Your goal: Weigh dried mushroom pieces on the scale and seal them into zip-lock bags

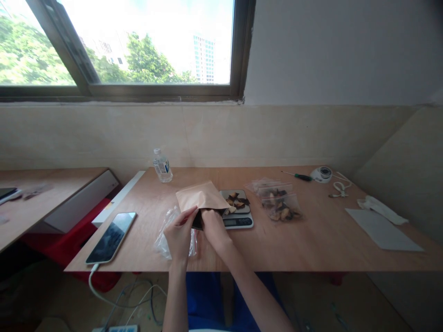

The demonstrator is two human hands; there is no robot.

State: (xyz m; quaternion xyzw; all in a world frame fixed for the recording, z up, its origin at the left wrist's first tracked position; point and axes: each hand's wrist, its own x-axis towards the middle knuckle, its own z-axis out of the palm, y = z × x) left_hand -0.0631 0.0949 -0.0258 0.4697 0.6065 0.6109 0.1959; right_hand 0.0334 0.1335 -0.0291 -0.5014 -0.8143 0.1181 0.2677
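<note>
My left hand (180,230) pinches the near edge of a brown paper bag (200,194), whose mouth faces me. Reaching into that mouth is my right hand (212,223); its fingers are hidden inside the bag. Just behind and to the right stands a kitchen scale (242,222), with dark-skinned dried slices (237,201) on its plate. Under my left hand lies a crumpled clear plastic bag (165,237). Further right, zip bags (282,203) hold more of the dried slices.
A water bottle (162,166) stands at the back left, and a phone (111,237) on a cable lies at the front left. To the right are a screwdriver (301,176), a white camera (321,174), a coiled cable (340,189) and a white sheet (382,233) with a crumpled white cloth-like piece (380,208).
</note>
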